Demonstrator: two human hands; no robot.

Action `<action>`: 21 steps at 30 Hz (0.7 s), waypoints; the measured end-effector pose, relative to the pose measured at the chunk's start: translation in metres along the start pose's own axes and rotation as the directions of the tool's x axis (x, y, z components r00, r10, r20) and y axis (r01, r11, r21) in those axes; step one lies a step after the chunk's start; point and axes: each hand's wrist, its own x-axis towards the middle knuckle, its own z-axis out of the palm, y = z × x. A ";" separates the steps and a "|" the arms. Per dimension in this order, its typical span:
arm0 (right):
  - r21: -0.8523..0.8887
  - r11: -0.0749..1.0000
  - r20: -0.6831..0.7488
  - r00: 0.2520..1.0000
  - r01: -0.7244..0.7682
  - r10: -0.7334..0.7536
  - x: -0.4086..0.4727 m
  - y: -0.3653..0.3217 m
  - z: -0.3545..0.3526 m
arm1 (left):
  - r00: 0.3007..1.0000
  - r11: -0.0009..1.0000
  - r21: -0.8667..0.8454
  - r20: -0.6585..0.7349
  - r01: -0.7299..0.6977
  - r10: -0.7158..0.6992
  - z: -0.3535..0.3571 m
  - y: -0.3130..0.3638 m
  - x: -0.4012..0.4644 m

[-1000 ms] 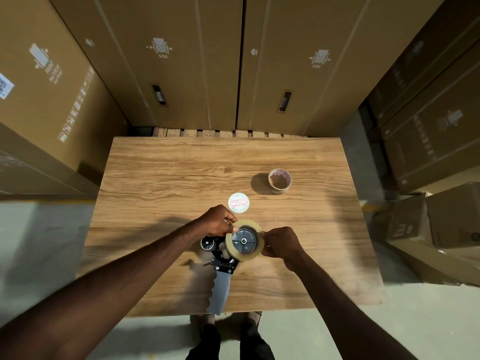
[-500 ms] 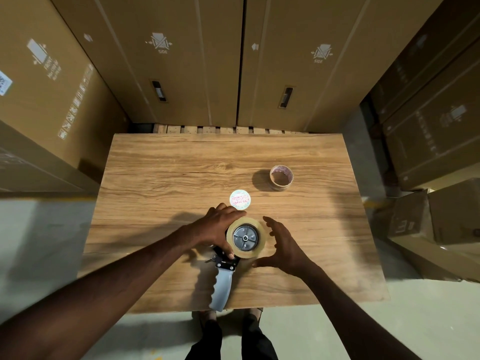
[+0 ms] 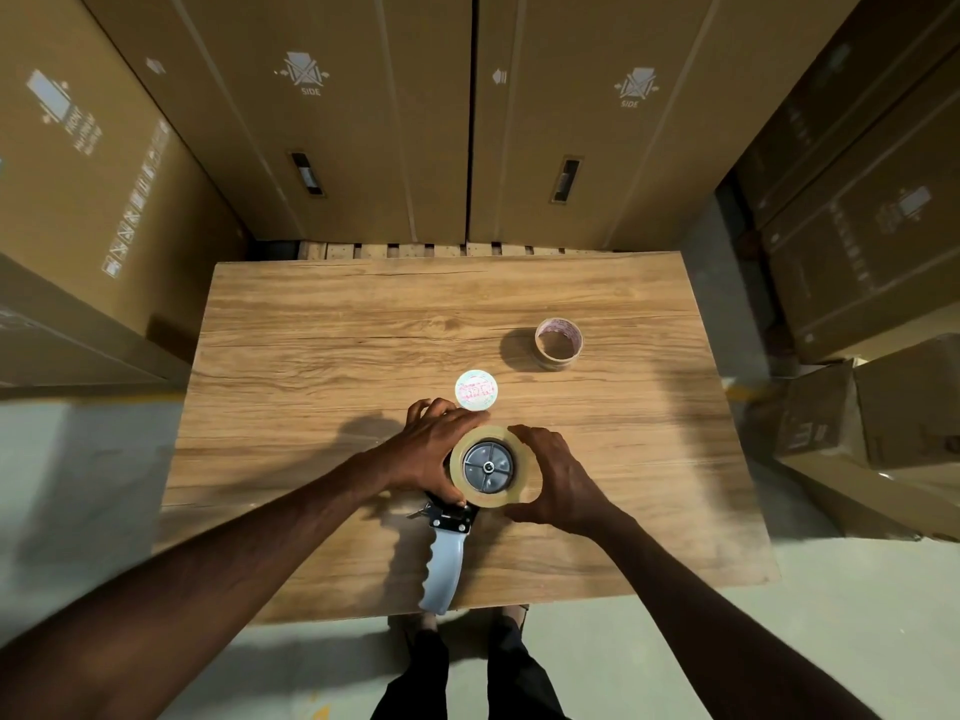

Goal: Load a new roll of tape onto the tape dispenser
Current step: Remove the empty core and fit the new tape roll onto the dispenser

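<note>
The tape dispenser (image 3: 441, 563) lies flat on the wooden table (image 3: 311, 356), its pale blue handle pointing toward me over the near edge. A clear tape roll (image 3: 519, 485) sits around the dispenser's grey hub (image 3: 488, 466). My left hand (image 3: 431, 454) presses down on the dispenser's head at the left of the roll, thumb near the black bracket. My right hand (image 3: 558, 480) cups the right side of the roll, fingers curled along its rim.
An empty cardboard tape core (image 3: 558, 344) stands on the table at the back right. A round white printed label disc (image 3: 476, 389) lies just beyond my left hand. Tall cardboard boxes (image 3: 467, 122) surround the table on three sides.
My right hand, which pinched the roll's edge and then opened away, now cups the roll's right side. My left hand has moved down onto the dispenser head.
</note>
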 end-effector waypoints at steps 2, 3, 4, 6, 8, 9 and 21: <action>0.002 1.000 0.015 1.000 -0.004 0.004 0.002 0.001 0.000 | 1.000 1.000 0.002 -0.008 0.002 -0.002 0.001 -0.002 0.001; 0.001 1.000 0.021 1.000 -0.004 0.004 0.003 0.002 0.000 | 1.000 1.000 0.000 -0.012 0.002 -0.002 0.002 -0.003 0.001; 0.000 1.000 0.026 1.000 -0.003 0.003 0.004 0.003 0.000 | 1.000 1.000 -0.001 -0.016 0.002 -0.002 0.003 -0.003 0.002; 0.001 1.000 0.033 0.999 0.003 -0.003 0.004 0.005 0.000 | 1.000 1.000 -0.001 -0.023 0.006 -0.006 0.003 -0.004 0.002; 0.001 1.000 0.036 0.999 0.010 -0.010 0.006 0.006 0.001 | 1.000 1.000 0.000 -0.026 0.014 -0.014 0.004 -0.005 0.003; 0.000 1.000 0.035 0.999 0.011 -0.011 0.006 0.007 0.001 | 1.000 1.000 0.003 -0.026 0.017 -0.017 0.004 -0.006 0.003; -0.042 0.999 0.029 0.999 0.032 -0.031 0.011 0.011 -0.001 | 1.000 0.999 0.033 0.001 0.016 -0.016 0.006 -0.007 0.011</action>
